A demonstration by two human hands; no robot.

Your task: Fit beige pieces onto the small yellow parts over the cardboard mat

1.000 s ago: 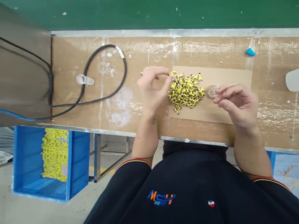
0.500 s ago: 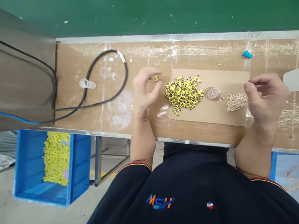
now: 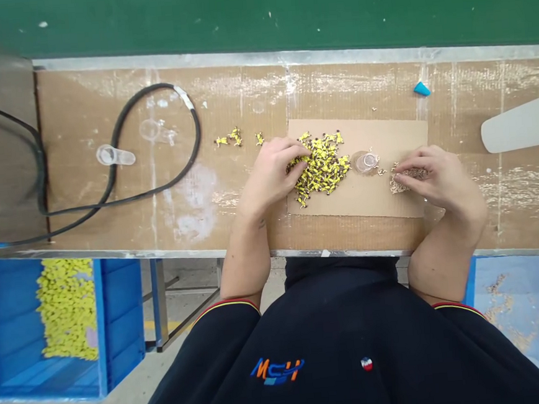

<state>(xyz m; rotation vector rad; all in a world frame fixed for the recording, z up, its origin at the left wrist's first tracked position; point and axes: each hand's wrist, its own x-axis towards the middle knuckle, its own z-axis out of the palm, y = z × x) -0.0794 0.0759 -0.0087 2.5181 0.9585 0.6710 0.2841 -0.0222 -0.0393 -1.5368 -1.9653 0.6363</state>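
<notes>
My left hand (image 3: 276, 171) is at the left side of a pile of small yellow figures with dark ends (image 3: 326, 167). Its thumb and fingers are apart, with figures of the pile between them, none clearly gripped. Over a heap of tiny beige pieces (image 3: 396, 186) is my right hand (image 3: 442, 179), thumb and forefinger nearly together at the heap's left side; what they pinch is too small to make out. Between the two heaps stands a small clear round cup (image 3: 366, 162), a few beige bits beside it. Several loose yellow figures (image 3: 235, 136) lie left of the pile.
A cardboard sheet (image 3: 367, 205) lies under both heaps. A black cable (image 3: 197, 130) loops at the left near clear plastic pieces (image 3: 115, 155). A blue cap (image 3: 422, 89) and a white object (image 3: 519, 123) are at the right. Blue crates (image 3: 119, 307) stand below the table edge.
My left hand has moved right onto the yellow pile, leaving a figure on the table. My right hand has moved left to the beige heap. The view has shifted.
</notes>
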